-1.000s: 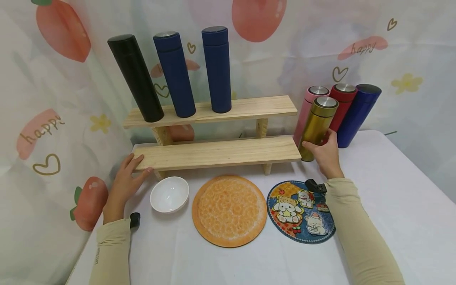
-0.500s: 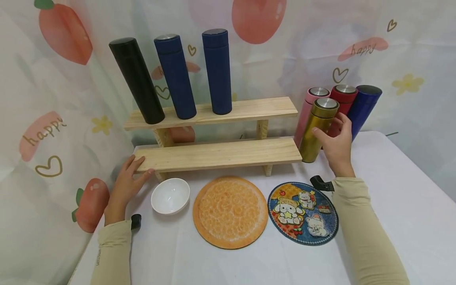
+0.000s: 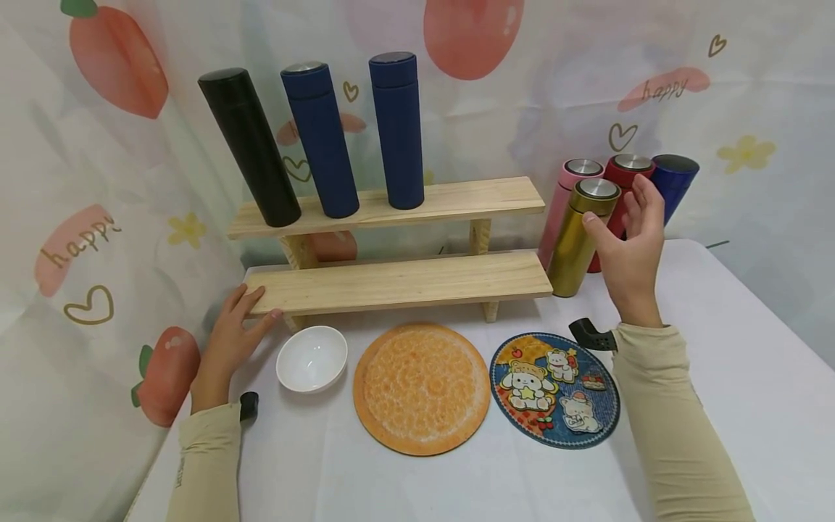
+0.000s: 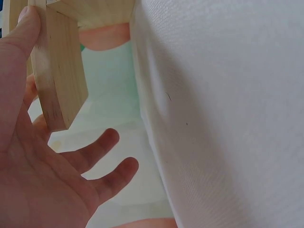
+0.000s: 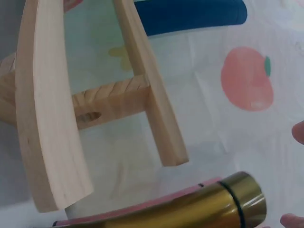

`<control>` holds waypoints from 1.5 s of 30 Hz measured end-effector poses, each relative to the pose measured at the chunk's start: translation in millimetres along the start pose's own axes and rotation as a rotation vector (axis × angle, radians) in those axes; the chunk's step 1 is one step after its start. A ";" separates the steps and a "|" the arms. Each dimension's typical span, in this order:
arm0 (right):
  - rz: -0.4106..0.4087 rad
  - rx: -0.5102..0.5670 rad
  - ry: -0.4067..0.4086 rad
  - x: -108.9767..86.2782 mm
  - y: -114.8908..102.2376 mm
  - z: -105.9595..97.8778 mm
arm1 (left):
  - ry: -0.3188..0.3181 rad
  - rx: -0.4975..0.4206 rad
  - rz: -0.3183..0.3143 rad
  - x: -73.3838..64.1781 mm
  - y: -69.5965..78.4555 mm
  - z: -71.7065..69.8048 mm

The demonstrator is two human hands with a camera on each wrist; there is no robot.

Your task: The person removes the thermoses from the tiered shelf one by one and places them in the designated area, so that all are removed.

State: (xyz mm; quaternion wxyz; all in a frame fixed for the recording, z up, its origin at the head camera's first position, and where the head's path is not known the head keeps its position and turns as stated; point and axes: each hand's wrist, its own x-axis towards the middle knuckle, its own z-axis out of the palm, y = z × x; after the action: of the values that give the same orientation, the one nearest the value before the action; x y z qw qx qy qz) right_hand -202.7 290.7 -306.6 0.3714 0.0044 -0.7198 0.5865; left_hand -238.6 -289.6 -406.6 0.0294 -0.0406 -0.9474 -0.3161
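My left hand (image 3: 230, 341) grips the left end of the lower board of a two-tier wooden shelf (image 3: 404, 283). In the left wrist view its thumb lies along the board (image 4: 64, 71) and two fingers stick out free. At the right, my right hand (image 3: 629, 254) is raised with spread fingers beside a gold vacuum flask (image 3: 577, 254). Its fingertips stand apart from the flask's lid in the right wrist view. Behind the gold flask stand a pink flask (image 3: 556, 217), a red flask (image 3: 629, 174) and a blue flask (image 3: 675, 181), the last two partly hidden by the hand.
On the upper board stand a black flask (image 3: 251, 148) and two navy flasks, one left (image 3: 321, 141) and one right (image 3: 398, 134). In front of the shelf lie a white bowl (image 3: 312, 359), a round orange mat (image 3: 420, 388) and a blue cartoon mat (image 3: 554, 391).
My right hand has let go of the gold flask and drawn up and to the right, its fingers spreading. The flask stays where it stood. My left hand keeps its place on the shelf.
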 end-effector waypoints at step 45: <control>-0.057 0.231 -0.351 -46.8 -20.6 88.0 | 0.010 -0.009 0.017 -0.9 -0.5 -0.6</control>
State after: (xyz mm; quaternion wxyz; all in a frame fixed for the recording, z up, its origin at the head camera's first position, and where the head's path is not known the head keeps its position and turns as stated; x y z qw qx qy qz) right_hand -206.3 189.6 -317.7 0.2536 0.1691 -0.7012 0.6446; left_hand -237.7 -290.4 -406.5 0.0366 -0.0474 -0.9454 -0.3202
